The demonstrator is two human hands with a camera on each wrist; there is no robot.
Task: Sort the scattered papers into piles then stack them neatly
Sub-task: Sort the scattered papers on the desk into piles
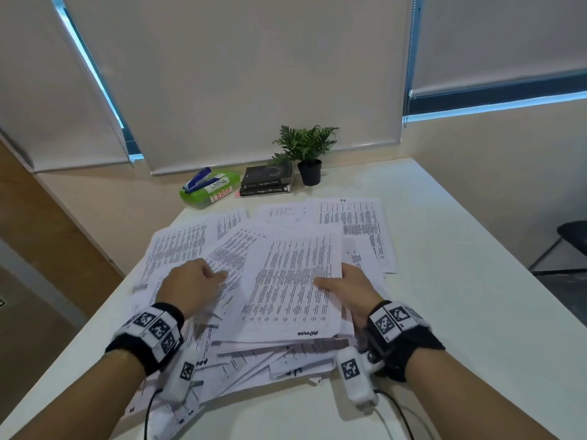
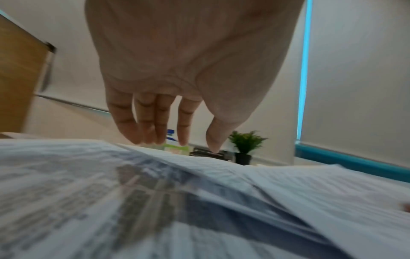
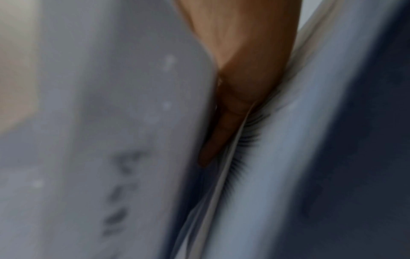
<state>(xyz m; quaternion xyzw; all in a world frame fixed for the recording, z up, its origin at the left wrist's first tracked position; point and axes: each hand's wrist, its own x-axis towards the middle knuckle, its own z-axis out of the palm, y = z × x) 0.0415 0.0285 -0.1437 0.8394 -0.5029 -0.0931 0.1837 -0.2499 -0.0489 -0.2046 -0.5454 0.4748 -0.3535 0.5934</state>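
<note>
Right hand (image 1: 347, 289) pinches top printed sheet (image 1: 292, 281) at its right edge, long axis running away; left hand (image 1: 193, 281), fingers relaxed, hovers over scattered papers (image 1: 178, 246) leftward.

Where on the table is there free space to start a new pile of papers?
Bare table lies right of the scattered papers, out to the right edge, and in a strip along the near edge. The left side is crowded: sheets reach its edge. The far edge holds a green box, books and a potted plant.
</note>
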